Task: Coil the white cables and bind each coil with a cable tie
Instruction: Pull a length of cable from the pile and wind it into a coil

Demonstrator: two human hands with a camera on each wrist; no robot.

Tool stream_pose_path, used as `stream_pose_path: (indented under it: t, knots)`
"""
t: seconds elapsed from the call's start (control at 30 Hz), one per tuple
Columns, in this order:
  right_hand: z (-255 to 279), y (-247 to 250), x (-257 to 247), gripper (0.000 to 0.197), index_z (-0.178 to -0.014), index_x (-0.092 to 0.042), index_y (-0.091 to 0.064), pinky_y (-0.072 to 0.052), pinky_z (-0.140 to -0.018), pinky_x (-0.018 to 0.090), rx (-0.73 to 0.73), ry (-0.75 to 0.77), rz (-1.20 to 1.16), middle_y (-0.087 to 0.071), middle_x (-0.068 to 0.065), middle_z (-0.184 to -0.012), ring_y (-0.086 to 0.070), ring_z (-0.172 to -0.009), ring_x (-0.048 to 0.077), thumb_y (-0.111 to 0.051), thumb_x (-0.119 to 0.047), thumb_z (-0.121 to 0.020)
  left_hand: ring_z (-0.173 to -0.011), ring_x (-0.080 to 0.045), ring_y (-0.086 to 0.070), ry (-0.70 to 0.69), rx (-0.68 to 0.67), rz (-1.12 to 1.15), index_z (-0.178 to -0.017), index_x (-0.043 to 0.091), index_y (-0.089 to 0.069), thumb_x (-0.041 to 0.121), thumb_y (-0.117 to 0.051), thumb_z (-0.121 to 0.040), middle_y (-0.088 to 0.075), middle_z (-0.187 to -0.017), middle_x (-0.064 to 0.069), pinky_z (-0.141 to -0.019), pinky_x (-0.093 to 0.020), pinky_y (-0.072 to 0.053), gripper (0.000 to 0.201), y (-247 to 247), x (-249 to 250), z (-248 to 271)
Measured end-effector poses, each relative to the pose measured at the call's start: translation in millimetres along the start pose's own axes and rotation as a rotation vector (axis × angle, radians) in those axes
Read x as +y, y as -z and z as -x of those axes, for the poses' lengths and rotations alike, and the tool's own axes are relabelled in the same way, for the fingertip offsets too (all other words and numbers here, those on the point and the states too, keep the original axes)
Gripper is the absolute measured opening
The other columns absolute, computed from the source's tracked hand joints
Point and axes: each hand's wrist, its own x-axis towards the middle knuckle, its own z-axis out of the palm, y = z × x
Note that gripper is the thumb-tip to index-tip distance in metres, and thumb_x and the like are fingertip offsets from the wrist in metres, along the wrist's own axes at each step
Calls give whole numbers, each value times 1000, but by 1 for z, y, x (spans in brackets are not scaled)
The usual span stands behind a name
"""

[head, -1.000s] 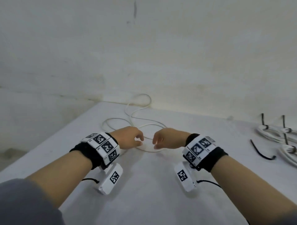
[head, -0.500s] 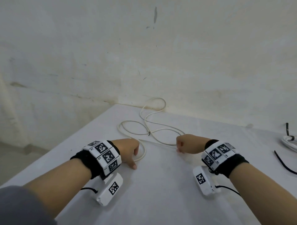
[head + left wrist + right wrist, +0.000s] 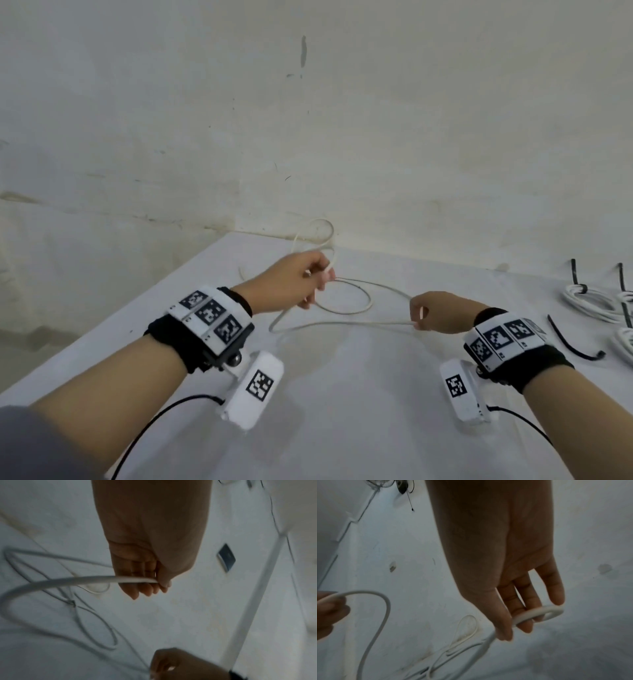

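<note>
Lifted off the table since before, left hand [image 3: 296, 277] and right hand [image 3: 435, 313] each pinch the white cable [image 3: 342, 322].

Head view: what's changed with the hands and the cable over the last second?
The left hand has lifted off the table and moved away from the person, now pinching the white cable. The right hand drew out to the right, gripping the same cable, so a strand now stretches between them. The bound coils and the loose black tie at right stayed put.
</note>
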Motion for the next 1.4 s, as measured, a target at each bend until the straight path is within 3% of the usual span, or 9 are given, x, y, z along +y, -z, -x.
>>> stream_pose_path:
  t: [0.17, 0.33, 0.57, 0.7, 0.8, 0.9, 1.0, 1.23, 1.4]
  knots:
    - [11, 7, 11, 9, -91, -12, -68, -41, -71, 25, -244, -95, 226, -60, -1, -89, -53, -81, 14, -61, -16, -87, -47, -5, -50, 43, 193, 354, -98, 10, -59, 11, -43, -100, -50, -72, -2, -50, -22, -51, 16, 17, 23, -5]
    - [33, 18, -16, 22, -112, -20, -66, -44, -85, 14, -12, 255, -224, -67, -9, -108, -60, -97, 5, -62, -28, -92, -62, -8, -68, 99, 263, 605, -88, 7, -58, 14, -52, -97, -61, -76, -4, -57, -20, -55, 13, 18, 27, -5]
    - [62, 41, -116, 31, -121, -7, -55, -54, -89, 36, -1, 459, -1365, -68, 10, -86, -69, -86, 23, -53, -26, -97, -56, 4, -56, -45, 280, 221, -77, 14, -68, 20, -72, -82, -65, -65, 6, -59, -8, -43, 10, 9, 44, -10]
    - [70, 46, -117, 18, -114, -1, -54, -58, -68, 32, 68, 459, -1428, -53, 4, -65, -59, -54, 14, -46, -9, -100, -45, 7, -47, -117, 316, -1, -73, 13, -68, 28, -76, -77, -57, -53, 18, -48, -4, -32, 17, 21, 47, -5]
    - [80, 50, -109, 21, -113, -7, -58, -55, -57, 26, 177, 491, -1319, -48, 0, -63, -48, -49, 9, -41, -9, -102, -82, -1, -49, -81, 479, -198, -93, 24, -50, 47, -81, -64, -51, -96, 8, -69, -15, -39, 48, 29, 35, -7]
    - [87, 57, -99, 23, -110, -12, -62, -48, -51, 22, 257, 538, -1332, -47, -1, -63, -41, -47, 7, -40, -9, -101, -98, -15, -53, -29, 246, -280, -114, 25, -39, 35, -80, -72, -43, -114, -3, -81, -25, -44, 59, 29, 21, -8]
    - [91, 69, -82, 23, -103, -13, -61, -41, -45, 18, 371, 559, -1460, -44, -1, -63, -36, -46, 6, -38, -8, -101, -81, -7, -66, -22, 2, -225, -95, 22, -56, 24, -55, -95, -68, -89, 1, -71, -20, -43, 3, 19, 7, -4]
    - [83, 87, 5, 25, -90, -16, -57, -38, -43, 14, 706, 321, -1726, -45, -4, -60, -37, -44, 5, -36, -9, -101, -60, -9, -62, -31, 153, -93, -72, 16, -48, 28, -36, -101, -48, -64, 3, -70, -36, -48, 33, 30, -43, 8]
    - [58, 55, 48, 26, -121, -1, -57, -49, -62, 22, 483, -156, -939, -59, 11, -91, -58, -77, 22, -45, -7, -99, -49, -10, -32, -53, 379, -59, -68, 14, -48, 26, -38, -101, -35, -56, 2, -49, -25, -30, 36, 43, -40, 10]
